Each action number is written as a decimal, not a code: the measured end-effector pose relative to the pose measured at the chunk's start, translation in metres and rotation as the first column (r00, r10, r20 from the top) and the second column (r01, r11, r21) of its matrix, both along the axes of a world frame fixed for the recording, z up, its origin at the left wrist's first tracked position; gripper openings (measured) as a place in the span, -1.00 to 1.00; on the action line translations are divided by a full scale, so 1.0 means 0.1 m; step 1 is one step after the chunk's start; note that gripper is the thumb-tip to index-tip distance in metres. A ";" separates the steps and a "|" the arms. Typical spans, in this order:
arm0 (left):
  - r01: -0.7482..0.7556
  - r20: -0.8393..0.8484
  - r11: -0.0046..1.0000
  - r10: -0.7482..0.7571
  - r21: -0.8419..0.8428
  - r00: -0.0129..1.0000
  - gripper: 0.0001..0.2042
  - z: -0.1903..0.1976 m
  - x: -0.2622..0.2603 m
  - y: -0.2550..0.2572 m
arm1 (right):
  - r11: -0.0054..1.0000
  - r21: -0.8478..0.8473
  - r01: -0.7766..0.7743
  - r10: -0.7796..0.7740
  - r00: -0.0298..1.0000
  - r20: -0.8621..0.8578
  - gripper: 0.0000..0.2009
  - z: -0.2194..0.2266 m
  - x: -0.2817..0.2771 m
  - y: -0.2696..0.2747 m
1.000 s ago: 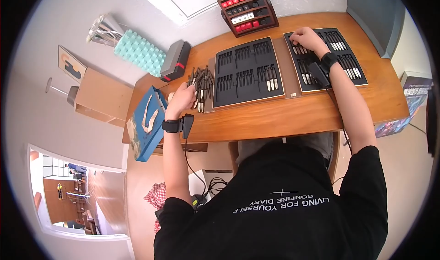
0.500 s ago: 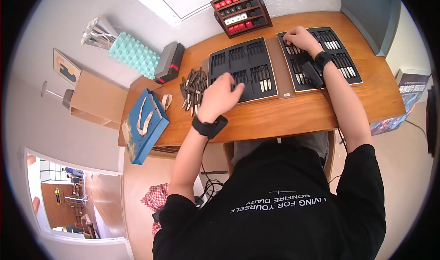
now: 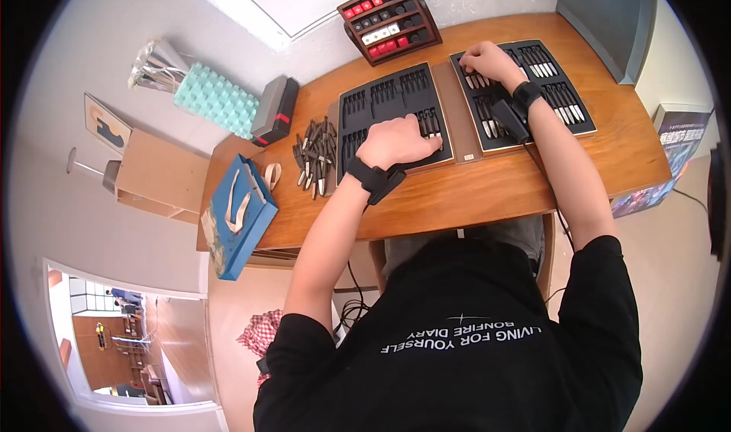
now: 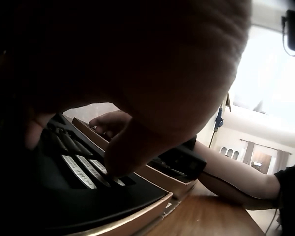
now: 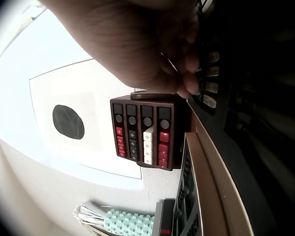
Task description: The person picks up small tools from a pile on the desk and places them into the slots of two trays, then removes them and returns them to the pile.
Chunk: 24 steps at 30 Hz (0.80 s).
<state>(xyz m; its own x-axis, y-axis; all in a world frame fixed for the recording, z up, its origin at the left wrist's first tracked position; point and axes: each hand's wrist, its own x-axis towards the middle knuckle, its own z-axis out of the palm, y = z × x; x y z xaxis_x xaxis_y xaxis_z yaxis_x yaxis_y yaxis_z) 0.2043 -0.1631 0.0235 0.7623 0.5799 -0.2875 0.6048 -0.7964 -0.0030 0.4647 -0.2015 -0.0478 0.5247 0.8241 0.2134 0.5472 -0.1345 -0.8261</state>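
Over the lower right of the left black tray, my left hand has its thumb and fingers spread. In the left wrist view, that thumb lies beside several dark pieces with white ends set in slots. At the upper left of the right black tray, my right hand bends its fingers down. The right wrist view shows those fingertips close together at a row of white-ended pieces; whether they grip one is unclear. A pile of loose dark and white pieces lies left of the trays.
A blue bag with light handles stands at the desk's left end. Behind are a grey-black box, a teal bumpy block and a wooden rack of red, black and white cubes. A cable hangs from the right wrist.
My left hand has left the loose pile and moved right, over the left tray, its fingers spreading. My right hand has stayed at the same part of the right tray.
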 end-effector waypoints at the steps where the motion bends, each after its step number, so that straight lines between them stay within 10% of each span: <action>1: 0.002 -0.001 1.000 -0.002 0.003 1.000 -0.32 -0.01 0.01 0.02 | 1.000 0.006 0.003 -0.003 1.000 0.019 -0.77 -0.01 0.00 0.00; 24: 0.034 0.137 0.999 -0.038 0.034 0.990 -0.59 -0.23 0.07 0.03 | 0.998 0.057 -0.021 0.021 1.000 -0.009 -0.78 -0.05 0.02 0.03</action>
<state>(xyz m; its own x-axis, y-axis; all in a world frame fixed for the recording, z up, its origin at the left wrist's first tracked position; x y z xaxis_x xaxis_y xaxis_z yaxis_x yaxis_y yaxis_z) 0.2110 -0.1597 0.0005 0.8138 0.5586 -0.1603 0.5723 -0.8184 0.0531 0.4672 -0.1989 -0.0533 0.5097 0.8217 0.2549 0.5414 -0.0761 -0.8373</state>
